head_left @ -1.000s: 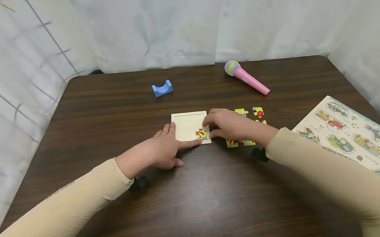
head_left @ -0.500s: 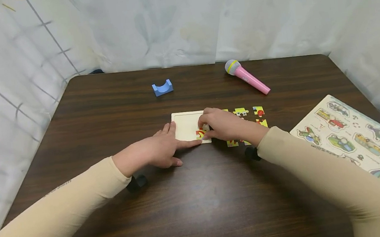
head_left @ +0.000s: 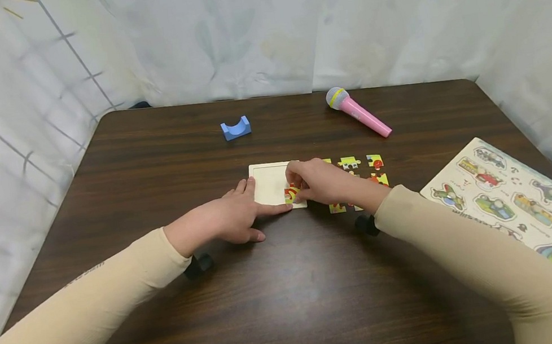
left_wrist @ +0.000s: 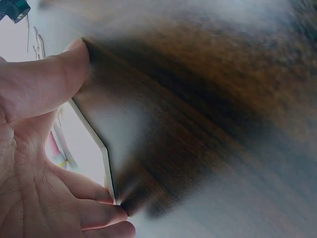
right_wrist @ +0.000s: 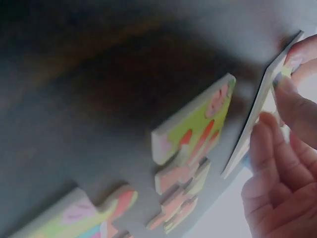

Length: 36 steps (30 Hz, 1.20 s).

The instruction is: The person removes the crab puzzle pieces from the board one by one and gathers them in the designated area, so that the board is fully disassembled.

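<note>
A small square wooden puzzle tray (head_left: 269,183) lies flat near the middle of the table. In its lower right corner sits a red and yellow puzzle piece (head_left: 290,195). My left hand (head_left: 237,216) rests at the tray's left and lower edges, fingers extended, the index finger along the lower rim. My right hand (head_left: 323,181) is over the tray's right side. In the right wrist view its thumb (right_wrist: 297,106) and index finger pinch the piece at the corner, which they partly hide. Several loose puzzle pieces (head_left: 349,162) lie right of the tray, some behind the right hand.
A pink toy microphone (head_left: 364,117) and a blue cradle-shaped block (head_left: 236,129) lie toward the back of the dark wooden table (head_left: 252,322). At the right, a large picture puzzle board (head_left: 509,202) lies partly beneath the right forearm. White curtains (head_left: 260,32) hang behind.
My right hand has moved left, from beside the tray's right edge onto the corner piece. More of the loose pieces now show behind it. The left hand has stayed almost still.
</note>
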Each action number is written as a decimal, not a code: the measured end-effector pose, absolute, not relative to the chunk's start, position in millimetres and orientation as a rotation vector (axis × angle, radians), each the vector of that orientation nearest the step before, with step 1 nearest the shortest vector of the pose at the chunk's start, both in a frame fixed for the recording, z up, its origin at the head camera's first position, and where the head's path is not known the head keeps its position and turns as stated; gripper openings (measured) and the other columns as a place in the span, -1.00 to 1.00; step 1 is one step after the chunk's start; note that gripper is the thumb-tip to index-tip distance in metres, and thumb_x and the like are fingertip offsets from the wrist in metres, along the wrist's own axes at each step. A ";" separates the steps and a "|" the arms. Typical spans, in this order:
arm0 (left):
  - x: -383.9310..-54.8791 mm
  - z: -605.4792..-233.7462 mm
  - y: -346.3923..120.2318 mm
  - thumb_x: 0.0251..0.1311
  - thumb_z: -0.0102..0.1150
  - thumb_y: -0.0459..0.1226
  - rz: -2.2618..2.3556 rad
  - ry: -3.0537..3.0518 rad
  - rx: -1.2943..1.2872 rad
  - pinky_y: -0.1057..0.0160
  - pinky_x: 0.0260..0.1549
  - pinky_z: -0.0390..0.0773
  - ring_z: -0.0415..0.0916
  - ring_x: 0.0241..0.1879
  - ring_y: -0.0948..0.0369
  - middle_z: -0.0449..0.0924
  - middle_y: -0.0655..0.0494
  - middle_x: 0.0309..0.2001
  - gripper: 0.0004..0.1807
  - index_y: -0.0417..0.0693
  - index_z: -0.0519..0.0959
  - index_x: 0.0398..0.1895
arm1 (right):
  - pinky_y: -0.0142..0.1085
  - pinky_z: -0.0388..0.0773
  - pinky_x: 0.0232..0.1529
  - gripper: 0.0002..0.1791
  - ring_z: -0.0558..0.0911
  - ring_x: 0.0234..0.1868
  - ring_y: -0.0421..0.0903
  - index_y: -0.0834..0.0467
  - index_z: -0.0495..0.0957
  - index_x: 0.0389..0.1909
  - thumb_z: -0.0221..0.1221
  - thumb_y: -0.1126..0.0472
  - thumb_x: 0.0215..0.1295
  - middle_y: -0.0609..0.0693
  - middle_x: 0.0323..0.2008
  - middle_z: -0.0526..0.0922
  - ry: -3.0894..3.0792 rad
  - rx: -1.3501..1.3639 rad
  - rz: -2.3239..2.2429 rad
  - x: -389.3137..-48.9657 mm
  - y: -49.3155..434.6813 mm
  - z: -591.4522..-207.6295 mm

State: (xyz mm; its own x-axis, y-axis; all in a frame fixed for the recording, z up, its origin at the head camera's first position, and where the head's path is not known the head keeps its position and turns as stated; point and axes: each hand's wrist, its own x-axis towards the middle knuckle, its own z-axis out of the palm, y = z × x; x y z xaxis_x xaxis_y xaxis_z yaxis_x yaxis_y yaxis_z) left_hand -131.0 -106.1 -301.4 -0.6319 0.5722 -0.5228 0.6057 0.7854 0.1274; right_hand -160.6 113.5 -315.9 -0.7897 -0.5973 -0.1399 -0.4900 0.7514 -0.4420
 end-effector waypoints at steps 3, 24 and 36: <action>-130.6 -302.0 -105.7 0.35 0.29 -0.02 -0.080 2.422 0.879 -0.21 0.43 0.27 -0.10 0.55 -0.38 -0.25 -0.57 0.56 -0.16 0.65 0.09 0.58 | -0.29 0.51 -0.29 -0.71 0.53 -0.39 -0.11 0.14 0.46 -0.16 0.40 0.27 0.28 0.01 -0.38 0.65 2.653 -0.854 -0.649 -160.2 115.4 -318.2; -123.8 -308.7 -108.2 0.32 0.22 0.19 -0.065 2.435 0.914 -0.32 0.45 0.15 -0.29 0.59 -0.41 -0.39 -0.55 0.58 -0.11 0.63 -0.04 0.62 | -0.26 0.49 -0.34 -0.72 0.66 -0.39 -0.15 0.18 0.45 -0.26 0.42 0.32 0.23 0.02 -0.38 0.79 2.813 -0.635 -0.784 -136.0 220.5 -294.0; -122.0 -309.9 -112.1 0.28 0.24 0.23 -0.047 2.456 0.903 -0.35 0.46 0.11 -0.30 0.58 -0.44 -0.41 -0.54 0.58 -0.07 0.64 -0.06 0.62 | -0.25 0.45 -0.34 -0.74 0.60 -0.39 -0.17 0.16 0.48 -0.29 0.43 0.27 0.22 -0.09 -0.44 0.75 2.808 -0.498 -0.618 -116.4 271.3 -301.0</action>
State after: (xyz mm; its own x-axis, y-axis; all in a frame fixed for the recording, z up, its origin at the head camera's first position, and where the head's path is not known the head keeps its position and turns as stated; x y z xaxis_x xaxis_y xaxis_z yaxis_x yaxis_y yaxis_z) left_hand -122.0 -112.1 -309.9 -0.6436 0.5950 -0.4813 0.6130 0.7774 0.1413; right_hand -116.4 271.3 -301.0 -0.9176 -0.3714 -0.1417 -0.2776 0.8539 -0.4402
